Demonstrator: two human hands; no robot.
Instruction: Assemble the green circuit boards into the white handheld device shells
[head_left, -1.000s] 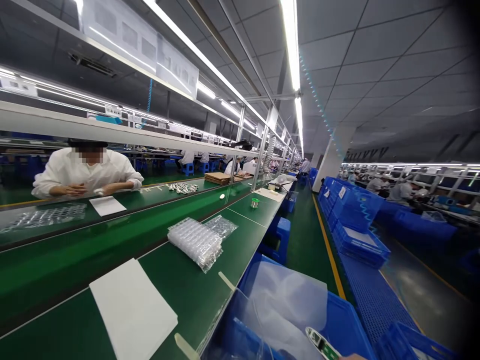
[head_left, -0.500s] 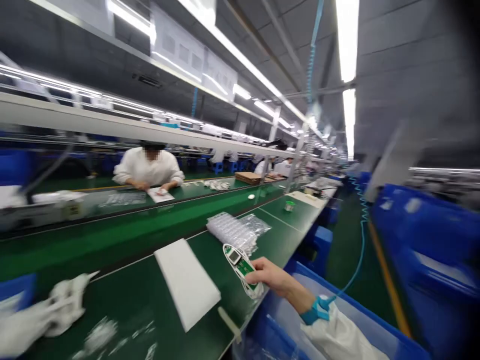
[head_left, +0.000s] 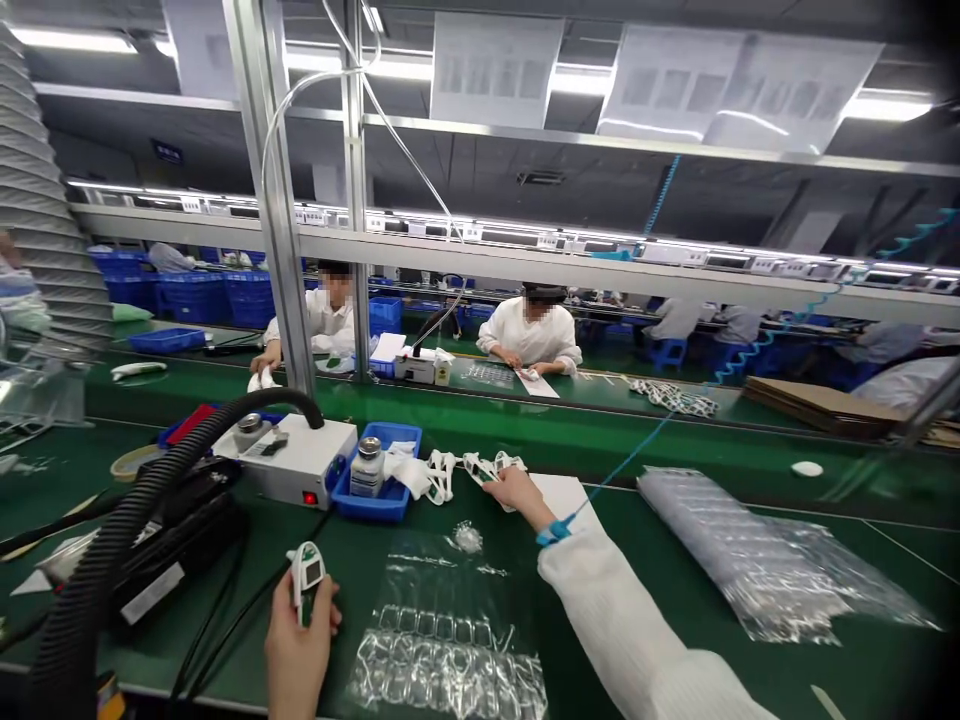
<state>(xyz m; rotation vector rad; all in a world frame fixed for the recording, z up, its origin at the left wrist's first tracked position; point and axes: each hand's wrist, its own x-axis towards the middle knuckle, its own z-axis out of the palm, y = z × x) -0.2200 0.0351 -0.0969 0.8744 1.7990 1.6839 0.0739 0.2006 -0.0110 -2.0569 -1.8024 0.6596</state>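
Note:
My left hand [head_left: 300, 625] is closed around a white device [head_left: 308, 572], shaped like a digital thermometer, with a small dark screen and some green board showing. It is held upright above the front of the green bench. Farther off, my right hand [head_left: 519, 493] has its fingers closed at a white-rimmed green circuit board [head_left: 477, 466]. More white frames [head_left: 441, 477] lie beside that board. A blue band circles my right wrist. Under the right forearm is a white sheet [head_left: 562, 490]. A clear plastic blister tray [head_left: 450, 670] lies between my arms.
A blue tray [head_left: 390, 510] with a glass bottle [head_left: 367, 466] stands beside a white box [head_left: 300, 465] with a red switch. A black ribbed hose [head_left: 112, 560] arches at left. Stacked clear trays [head_left: 720, 540] lie right. Across the conveyor, a person [head_left: 531, 335] handles parts.
The view has swung left, bringing my left hand and the device it holds into sight. My right hand, with the board, has moved from beside the clear trays to the white frames.

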